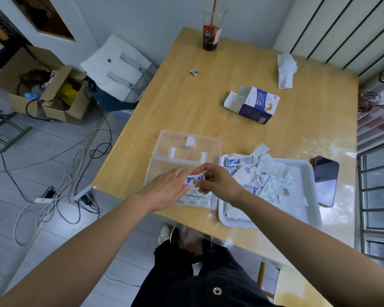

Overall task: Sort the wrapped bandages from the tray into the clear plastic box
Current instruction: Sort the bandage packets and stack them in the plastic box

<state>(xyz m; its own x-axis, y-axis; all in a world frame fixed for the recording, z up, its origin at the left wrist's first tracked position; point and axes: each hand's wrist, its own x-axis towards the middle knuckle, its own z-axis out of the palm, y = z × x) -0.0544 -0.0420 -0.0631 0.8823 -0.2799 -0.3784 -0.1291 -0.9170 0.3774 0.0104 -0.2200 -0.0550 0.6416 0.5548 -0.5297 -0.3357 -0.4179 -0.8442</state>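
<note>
I am watching the left hand (164, 191) and the right hand (217, 182) meeting over the open, rectangular clear plastic box (155, 171). Each is pinching one end of a single blue-and-white wrapped bandage (195, 180), fingers curled round it, holding it just above the box's base. Under the hands, flat-lying bandages (195, 199) are resting inside the box against its near wall, and the hinged lid (186, 149) is lying open at the box's far side.

Just right of the box, the white rectangular plastic tray (308, 173) is carrying a loose heap of wrapped bandages (259, 178); I cannot tell whether tray and box are touching. Beyond the tray, further right of the box, a dark smartphone (325, 180) is lying face up. Behind the box and to its right, an opened blue-and-white cardboard carton (253, 105) is lying on its side on the pale wooden table (186, 103). Well behind the box, a tall clear cup of dark drink with a red straw (211, 29) is standing.
</note>
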